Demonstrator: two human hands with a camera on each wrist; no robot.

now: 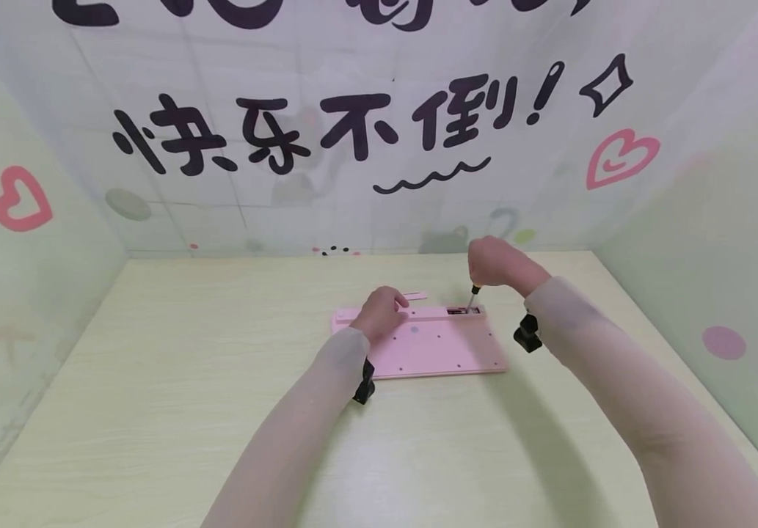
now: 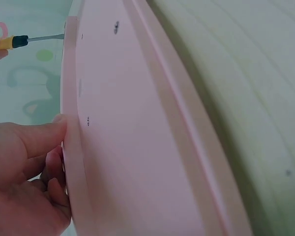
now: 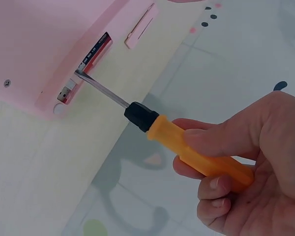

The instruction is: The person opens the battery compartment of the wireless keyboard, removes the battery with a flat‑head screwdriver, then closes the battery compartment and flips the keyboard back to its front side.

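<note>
A pink keyboard (image 1: 445, 352) lies underside up on the table, its raised ridge along the far side. My left hand (image 1: 379, 312) grips that ridge left of the middle, thumb on the near face and fingers curled behind. In my right hand (image 1: 494, 262) is a screwdriver (image 3: 196, 152) with a yellow and black handle, held at a slant. Its flat metal tip reaches into the uncovered battery compartment (image 1: 453, 312) at the ridge's right end. Inside, a battery (image 3: 93, 53) with dark and red markings shows, the tip right at its end.
The slim pink battery cover (image 3: 141, 25) lies on the table just behind the keyboard. Pale printed sheets wall in the wooden table (image 1: 187, 381) at the back and both sides. Black straps with wrist cameras (image 1: 527, 334) sit on both wrists.
</note>
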